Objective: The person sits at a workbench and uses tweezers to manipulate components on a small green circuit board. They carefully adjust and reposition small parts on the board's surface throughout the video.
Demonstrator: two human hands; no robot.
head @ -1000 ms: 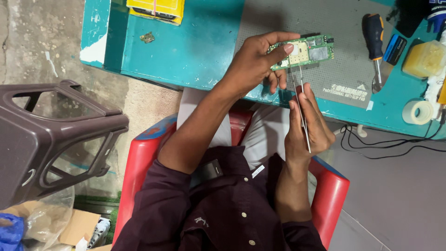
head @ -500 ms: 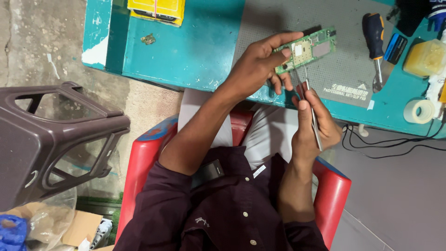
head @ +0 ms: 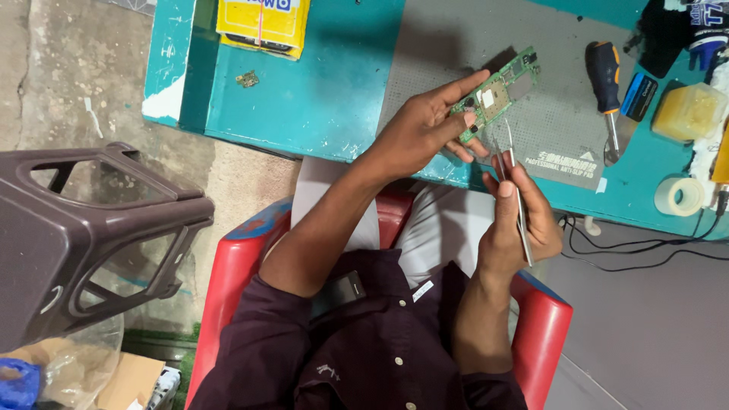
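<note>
The left hand [head: 425, 133] holds a small green circuit board [head: 497, 91] up above the near edge of the bench [head: 319, 99], its grip pinching the board's lower left end between thumb and fingers, so the board tilts up toward the far right. Below it, the right hand [head: 516, 220] has its grip pressed together on a pair of slim metal tweezers [head: 515, 199], which run from the palm up toward the board; the tips sit just beside the board's near edge, though whether they touch it cannot be told.

Under the board lies a grey work mat [head: 471, 38] covering the right part of the teal bench. On the mat's right side rests a screwdriver [head: 606, 83] with a black and orange handle, and further right stand a yellowish plastic tub [head: 689, 111] and a roll of white tape [head: 680, 196], with black cables [head: 645, 254] trailing off the near edge. At the far left of the bench sits a yellow box [head: 262, 23], with a tiny loose part [head: 247, 78] near it.

The person sits in a red plastic chair [head: 235, 266], in a dark shirt. A dark brown plastic stool [head: 83, 235] stands on the concrete floor to the left.
</note>
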